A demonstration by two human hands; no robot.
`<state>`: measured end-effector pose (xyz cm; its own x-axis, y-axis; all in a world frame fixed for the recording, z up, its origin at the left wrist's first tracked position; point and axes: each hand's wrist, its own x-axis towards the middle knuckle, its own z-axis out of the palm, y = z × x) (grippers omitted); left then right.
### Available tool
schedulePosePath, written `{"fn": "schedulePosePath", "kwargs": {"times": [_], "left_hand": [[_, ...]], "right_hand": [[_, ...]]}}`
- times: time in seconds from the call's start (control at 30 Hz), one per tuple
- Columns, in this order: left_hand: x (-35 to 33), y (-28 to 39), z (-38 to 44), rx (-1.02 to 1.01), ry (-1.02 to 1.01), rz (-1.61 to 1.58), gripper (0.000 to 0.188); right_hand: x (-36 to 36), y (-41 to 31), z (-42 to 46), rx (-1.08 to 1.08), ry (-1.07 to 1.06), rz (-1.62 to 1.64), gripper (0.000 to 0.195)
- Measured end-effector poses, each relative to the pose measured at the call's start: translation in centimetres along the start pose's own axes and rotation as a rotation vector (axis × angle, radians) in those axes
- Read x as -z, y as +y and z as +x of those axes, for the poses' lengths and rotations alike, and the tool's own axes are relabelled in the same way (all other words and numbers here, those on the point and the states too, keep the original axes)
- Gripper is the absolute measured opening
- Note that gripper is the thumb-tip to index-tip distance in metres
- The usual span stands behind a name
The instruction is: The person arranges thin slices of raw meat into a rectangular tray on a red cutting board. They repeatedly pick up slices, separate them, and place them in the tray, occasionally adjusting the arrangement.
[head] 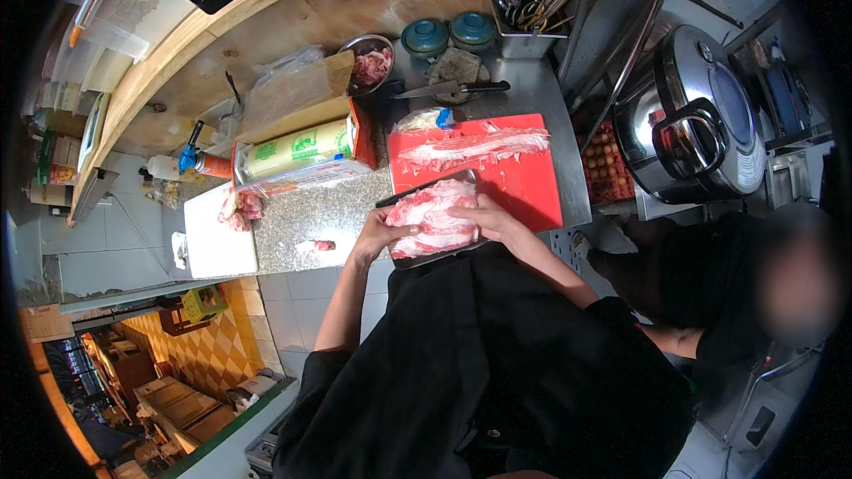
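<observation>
Close to my body, a thick piece of fatty raw meat (pixel 432 216) lies over a black tray (pixel 426 259). My left hand (pixel 386 233) grips the meat's left side, thumb on top. On the opposite side, my right hand (pixel 491 216) holds it with the thumb laid across the fat; the fingers below are partly hidden. The tray's far edge overlaps a red cutting board (pixel 526 193). Farther back on that board is a long strip of fatty meat (pixel 476 146) with scraps around it. Behind the board, a knife (pixel 452 88) rests across a rough stone (pixel 459 66).
A box with a plastic-wrap roll (pixel 299 150) stands left, near a blow torch (pixel 200 158) and a white board (pixel 219 246). A metal bowl of meat (pixel 371 66) and lidded teal pots (pixel 426 36) are behind. Rightward are a large steel cooker (pixel 692 120) and another person (pixel 692 273).
</observation>
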<state>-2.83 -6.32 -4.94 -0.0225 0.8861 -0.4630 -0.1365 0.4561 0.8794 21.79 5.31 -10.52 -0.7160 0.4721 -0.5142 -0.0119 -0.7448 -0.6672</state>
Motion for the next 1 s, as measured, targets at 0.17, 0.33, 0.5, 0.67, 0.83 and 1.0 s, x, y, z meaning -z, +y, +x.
{"fn": "schedulePosePath", "kwargs": {"times": [0.17, 0.33, 0.5, 0.67, 0.83, 1.0], "left_hand": [[1.2, -3.0, 0.7, -0.01, -0.014, -0.166, 0.035], [1.1, -3.4, 0.9, -0.049, -0.035, -0.224, 0.036], [0.1, -1.0, 0.2, 0.014, 0.005, 0.02, 0.031], [-2.9, -2.3, 0.8, 0.082, 0.377, 0.219, 0.043], [-5.0, -1.8, 1.0, -0.052, 0.578, 0.304, 0.054], [-5.3, -1.0, 0.8, -0.033, 0.582, 0.319, 0.049]], "right_hand": [[-0.1, 1.1, 0.1, -0.021, -0.028, 0.094, 0.07], [0.5, 2.2, 0.5, 0.001, -0.076, 0.185, 0.07], [0.8, 1.1, 1.0, -0.045, 0.049, -0.017, 0.063], [-1.4, 3.4, 2.2, 0.293, 0.474, -0.455, 0.048], [-2.0, 3.9, 2.3, 0.499, 0.614, -0.623, 0.051], [-2.5, 4.0, 1.8, 0.524, 0.619, -0.606, 0.051]]}}
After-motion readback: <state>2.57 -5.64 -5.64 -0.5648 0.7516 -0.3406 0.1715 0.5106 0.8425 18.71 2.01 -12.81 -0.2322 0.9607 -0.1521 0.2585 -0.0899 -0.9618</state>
